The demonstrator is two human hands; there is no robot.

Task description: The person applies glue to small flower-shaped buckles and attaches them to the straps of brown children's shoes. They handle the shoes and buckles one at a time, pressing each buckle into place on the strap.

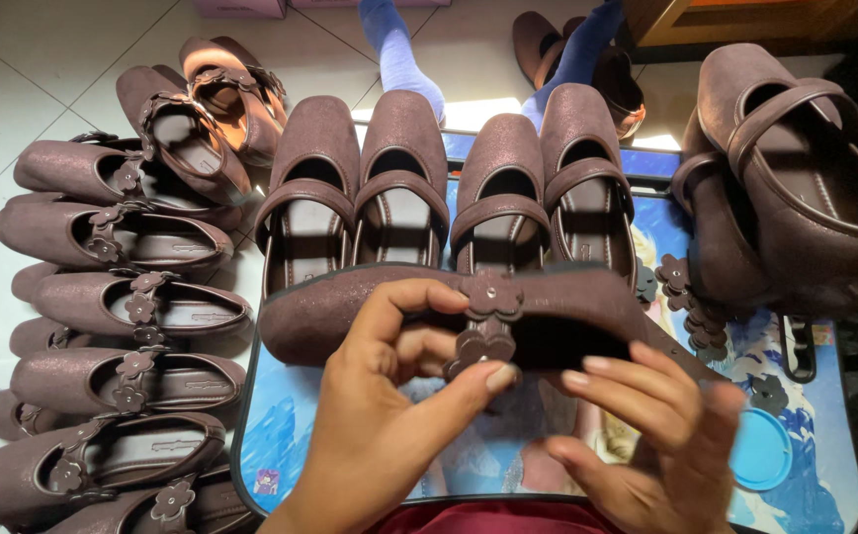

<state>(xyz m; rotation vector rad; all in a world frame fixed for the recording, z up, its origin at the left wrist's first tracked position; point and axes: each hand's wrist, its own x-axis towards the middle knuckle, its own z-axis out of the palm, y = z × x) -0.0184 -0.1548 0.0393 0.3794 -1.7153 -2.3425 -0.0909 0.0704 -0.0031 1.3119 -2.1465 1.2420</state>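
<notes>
Left hand (389, 396) grips the brown shoe (370, 316) at its flower-trimmed strap (488, 316), thumb pressing a flower; right hand (656, 435) cups the heel side. Held sideways just above the bench (824, 494), the shoe looks light and pliable. Four matching strapped shoes (449, 188) stand just behind it.
</notes>
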